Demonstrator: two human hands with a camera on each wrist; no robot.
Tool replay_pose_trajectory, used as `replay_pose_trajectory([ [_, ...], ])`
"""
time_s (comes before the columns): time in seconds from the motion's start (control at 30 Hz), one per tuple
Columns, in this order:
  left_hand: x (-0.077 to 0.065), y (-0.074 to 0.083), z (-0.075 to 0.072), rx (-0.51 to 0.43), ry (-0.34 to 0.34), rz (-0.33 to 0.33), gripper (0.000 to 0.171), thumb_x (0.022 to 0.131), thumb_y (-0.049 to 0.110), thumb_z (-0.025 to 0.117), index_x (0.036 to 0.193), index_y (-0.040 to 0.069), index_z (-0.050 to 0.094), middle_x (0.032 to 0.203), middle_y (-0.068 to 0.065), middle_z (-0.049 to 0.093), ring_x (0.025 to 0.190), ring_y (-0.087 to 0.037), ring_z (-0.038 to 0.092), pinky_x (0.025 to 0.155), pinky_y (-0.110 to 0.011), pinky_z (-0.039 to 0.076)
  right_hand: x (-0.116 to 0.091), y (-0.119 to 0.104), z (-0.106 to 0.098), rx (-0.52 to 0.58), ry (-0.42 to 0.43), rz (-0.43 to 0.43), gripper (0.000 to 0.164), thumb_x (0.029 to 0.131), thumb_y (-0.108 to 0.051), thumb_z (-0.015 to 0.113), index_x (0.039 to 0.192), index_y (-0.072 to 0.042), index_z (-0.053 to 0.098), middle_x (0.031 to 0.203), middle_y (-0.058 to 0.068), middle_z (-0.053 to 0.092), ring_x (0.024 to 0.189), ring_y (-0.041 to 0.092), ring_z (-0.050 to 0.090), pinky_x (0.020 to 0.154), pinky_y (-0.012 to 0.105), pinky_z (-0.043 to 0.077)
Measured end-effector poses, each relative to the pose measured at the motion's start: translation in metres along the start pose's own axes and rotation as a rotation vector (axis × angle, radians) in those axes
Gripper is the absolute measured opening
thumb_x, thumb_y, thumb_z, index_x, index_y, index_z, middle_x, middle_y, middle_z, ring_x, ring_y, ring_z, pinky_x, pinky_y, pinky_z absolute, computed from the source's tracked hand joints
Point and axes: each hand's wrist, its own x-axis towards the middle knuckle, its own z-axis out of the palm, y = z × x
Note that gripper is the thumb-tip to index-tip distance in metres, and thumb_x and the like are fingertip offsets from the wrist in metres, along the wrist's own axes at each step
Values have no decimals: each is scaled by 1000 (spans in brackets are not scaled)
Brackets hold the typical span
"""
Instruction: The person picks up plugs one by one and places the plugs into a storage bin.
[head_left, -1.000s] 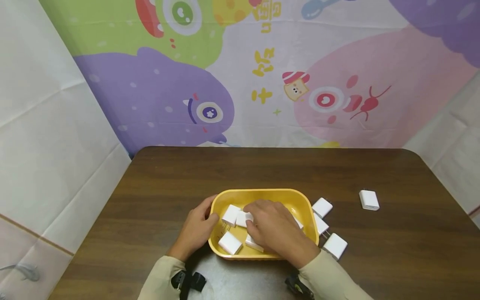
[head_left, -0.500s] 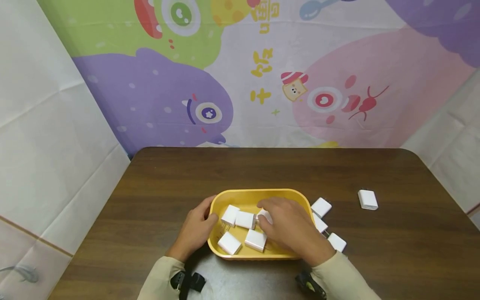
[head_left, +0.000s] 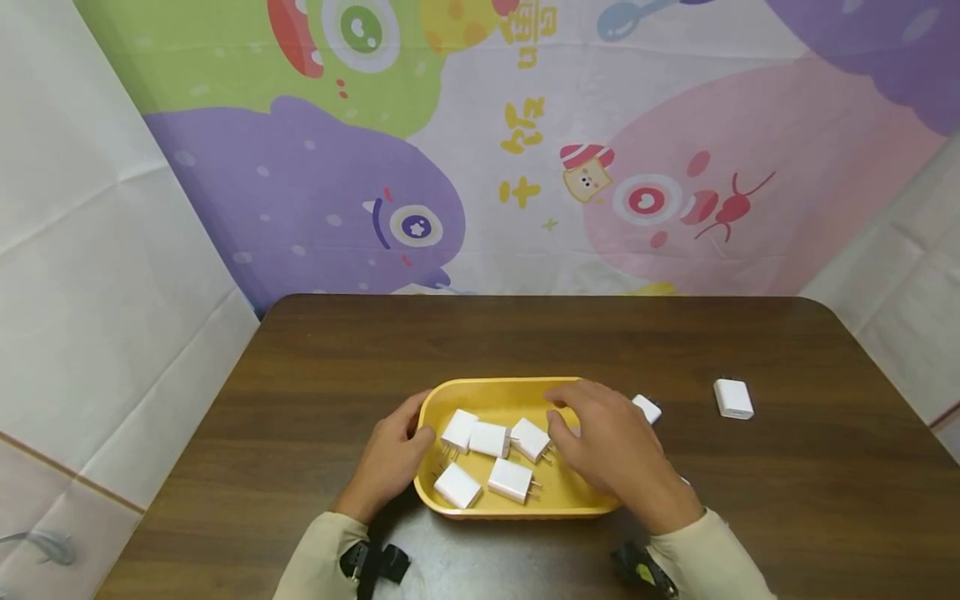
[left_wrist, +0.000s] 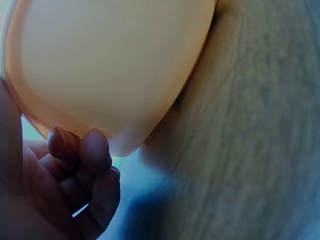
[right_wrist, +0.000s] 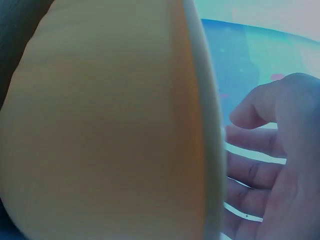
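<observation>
A yellow plastic basin (head_left: 517,511) stands on the table with several white plug chargers (head_left: 491,439) lying loose in its left and middle part. My left hand (head_left: 392,462) grips the basin's left end, thumb at the rim. In the left wrist view its fingers (left_wrist: 95,150) curl against the outer wall. Over the basin's right end hovers my right hand (head_left: 611,437), fingers bent and parted from the thumb, holding nothing. The right wrist view shows these fingers (right_wrist: 255,167) spread beyond the basin's rim (right_wrist: 212,125). The right hand hides part of the basin's right end.
On the brown table (head_left: 360,350), one charger (head_left: 733,398) lies apart at the right. Another charger (head_left: 647,408) shows just beyond the right hand, which covers others beside the basin. A cartoon-printed cloth (head_left: 517,250) hangs behind the table.
My right hand has moved right from the middle of the basin to its right end, letting go of a charger that now lies in the middle. The left hand has stayed in place.
</observation>
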Motion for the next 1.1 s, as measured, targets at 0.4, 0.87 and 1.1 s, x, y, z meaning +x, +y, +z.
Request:
replay_pose_trajectory([
  [0.4,2,-1,0,-15,-5,-7,49,95,14,53,144,13,55,133,-6,62,114,-22,61,100,-48,46,-6,18,-11,-15,51,59,23,89,-19,68,110,-9,73,109,5,70,101,25,66,85,47,54],
  [0.87,0,-2,0,-14,-5,-14,49,94,13,53,143,14,55,133,-6,63,115,-22,61,100,-48,46,-18,36,-20,-27,79,103,21,90,-19,67,107,-9,73,99,2,68,82,21,62,71,43,51],
  [1.1,1,-1,0,-19,-6,-18,49,94,13,54,144,13,55,134,-6,62,116,-23,60,101,-48,45,-28,47,-23,-38,69,141,18,90,-20,65,103,-11,74,101,1,70,91,21,65,77,47,52],
])
